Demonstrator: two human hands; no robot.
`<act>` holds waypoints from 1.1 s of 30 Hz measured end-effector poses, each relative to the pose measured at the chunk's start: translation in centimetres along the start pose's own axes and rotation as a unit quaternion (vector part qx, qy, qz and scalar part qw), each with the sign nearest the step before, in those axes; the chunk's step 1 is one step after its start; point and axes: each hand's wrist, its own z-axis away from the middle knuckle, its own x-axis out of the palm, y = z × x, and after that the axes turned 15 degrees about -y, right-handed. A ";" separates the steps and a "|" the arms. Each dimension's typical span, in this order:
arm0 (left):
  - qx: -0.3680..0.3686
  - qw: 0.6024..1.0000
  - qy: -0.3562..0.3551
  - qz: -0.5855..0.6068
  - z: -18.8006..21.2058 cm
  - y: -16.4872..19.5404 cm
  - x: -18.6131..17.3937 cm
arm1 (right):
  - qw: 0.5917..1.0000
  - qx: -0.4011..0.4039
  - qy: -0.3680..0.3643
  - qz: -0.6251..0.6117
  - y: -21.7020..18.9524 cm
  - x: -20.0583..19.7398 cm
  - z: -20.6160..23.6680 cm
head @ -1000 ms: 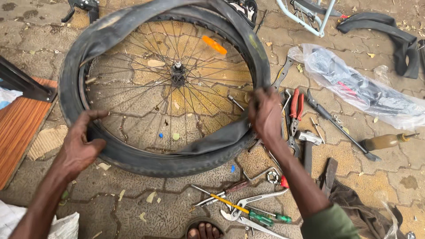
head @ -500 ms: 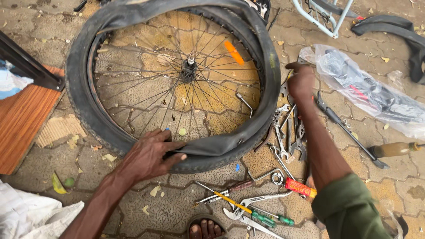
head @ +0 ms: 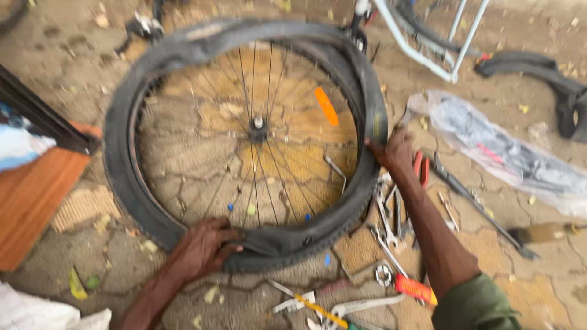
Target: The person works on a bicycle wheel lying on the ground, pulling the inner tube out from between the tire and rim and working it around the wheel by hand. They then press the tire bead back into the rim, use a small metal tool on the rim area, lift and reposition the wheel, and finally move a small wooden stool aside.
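Bicycle wheel (head: pixel 257 131) lies flat on the paved floor (head: pixel 73 91); left hand (head: pixel 205 247) grips its loose black tyre (head: pixel 122 177) at the near edge, right hand (head: pixel 394 153) clasps the right side, tools (head: pixel 391 214) just beside.

Tyre (head: pixel 140 201): matt black rubber. Spokes (head: pixel 287 165): thin bright metal. Reflector (head: pixel 326 106): glossy orange plastic. Ground (head: pixel 73 73): rough cracked stone paving. Board (head: pixel 30 195): smooth wood.

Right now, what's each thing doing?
Bicycle wheel: lying flat on the paving.
Tyre: partly off the rim, loose along the near side.
Left hand: grip on the tyre's near edge.
Right hand: grip on the tyre's right side.
Tools: scattered on the ground.
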 end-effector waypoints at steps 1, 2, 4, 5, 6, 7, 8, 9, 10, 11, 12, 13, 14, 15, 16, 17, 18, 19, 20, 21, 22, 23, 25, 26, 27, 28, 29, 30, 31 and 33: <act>-0.011 1.000 0.009 0.006 0.0 -0.1 0.1 | 0.988 0.061 -0.107 -0.092 0.4 -0.3 -0.1; -0.022 1.000 0.015 0.013 0.0 -0.1 0.2 | 0.952 0.121 -0.214 -0.182 1.1 -0.8 -0.1; -0.026 0.999 0.027 0.019 0.0 -0.2 0.3 | 0.948 0.178 -0.182 -0.190 2.4 -2.5 0.2; -0.020 0.999 0.033 0.018 0.0 -0.2 0.4 | 0.962 0.160 -0.118 -0.187 3.2 -3.5 0.8; -0.014 0.999 0.040 0.018 0.0 -0.3 0.4 | 0.972 0.142 -0.053 -0.182 4.2 -4.5 1.4; -0.028 0.998 0.030 0.037 -0.1 -0.2 0.5 | 0.966 0.171 -0.042 -0.187 4.9 -5.1 2.2; -0.042 0.997 0.019 0.054 -0.2 -0.1 0.5 | 0.959 0.202 -0.030 -0.195 5.6 -5.4 3.1; -0.056 0.996 0.008 0.070 -0.3 0.0 0.5 | 0.951 0.232 -0.018 -0.203 6.1 -5.5 3.9; -0.040 0.997 0.018 0.058 -0.4 0.2 0.5 | 0.956 0.228 -0.044 -0.178 6.3 -4.9 4.7; -0.026 0.998 0.025 0.049 -0.4 0.4 0.5 | 0.959 0.226 -0.074 -0.153 6.2 -4.1 5.5; -0.012 0.999 0.032 0.039 -0.4 0.6 0.5 | 0.961 0.223 -0.104 -0.128 6.2 -3.5 6.2; -0.022 0.999 0.018 0.039 -0.4 0.9 0.4 | 0.975 0.188 -0.070 -0.092 6.0 -2.9 7.0; -0.032 0.999 0.004 0.039 -0.4 1.0 0.3 | 0.986 0.151 -0.036 -0.057 5.4 -2.3 7.8; -0.043 0.998 -0.011 0.040 -0.4 1.1 0.3 | 0.993 0.112 -0.003 -0.022 4.6 -1.8 8.5; -0.030 0.999 -0.013 0.041 -0.4 1.1 0.2 | 0.997 0.074 -0.016 -0.014 3.6 -1.5 9.8; -0.017 0.999 -0.014 0.044 -0.4 1.1 0.3 | 0.999 0.035 -0.029 -0.007 2.4 -1.5 11.2; -0.005 0.999 -0.012 0.043 -0.6 0.8 0.3 | 0.992 -0.065 -0.096 -0.055 0.8 -1.3 12.3; -0.018 0.999 -0.039 0.034 -0.6 0.6 0.5 | 0.966 -0.161 -0.171 -0.105 -0.9 -1.3 14.0; -0.027 0.997 -0.065 0.024 -0.8 0.3 0.7 | 0.933 -0.266 -0.223 -0.096 -3.1 -0.8 15.3; -0.032 0.997 -0.057 0.031 -0.9 0.0 1.0 | 0.887 -0.366 -0.268 -0.088 -5.3 -0.1 16.4; -0.036 0.998 -0.049 0.035 -1.0 -0.2 1.4 | 0.867 -0.405 -0.284 -0.064 -7.0 0.3 17.1; -0.037 0.998 -0.037 0.033 -1.2 -0.6 1.5 | 0.847 -0.443 -0.293 -0.039 -8.6 1.0 17.2; -0.066 0.992 -0.042 0.098 -1.3 -1.1 2.2 | 0.833 -0.469 -0.293 -0.025 -10.0 1.3 17.1; -0.078 0.988 -0.041 0.127 -1.3 -1.3 2.2 | 0.844 -0.459 -0.275 -0.033 -10.1 1.5 16.2; -0.091 0.988 -0.021 0.126 -1.3 -1.5 2.3 | 0.854 -0.451 -0.257 -0.039 -9.9 1.4 15.4; -0.102 0.987 0.001 0.123 -1.2 -1.7 2.3 | 0.862 -0.413 -0.287 -0.067 -9.4 1.2 14.5; -0.114 0.986 0.023 0.120 -1.1 -1.9 2.2 | 0.866 -0.374 -0.317 -0.095 -8.5 0.7 13.5; -0.085 0.989 0.035 0.112 -1.0 -1.9 2.2 | 0.868 -0.333 -0.348 -0.123 -7.8 0.3 13.2; -0.055 0.992 0.047 0.103 -0.8 -1.9 2.1 | 0.863 -0.332 -0.350 -0.151 -7.2 0.0 13.1; -0.019 0.994 0.064 0.090 -0.6 -1.9 2.0 | 0.851 -0.331 -0.352 -0.207 -6.3 -0.5 13.2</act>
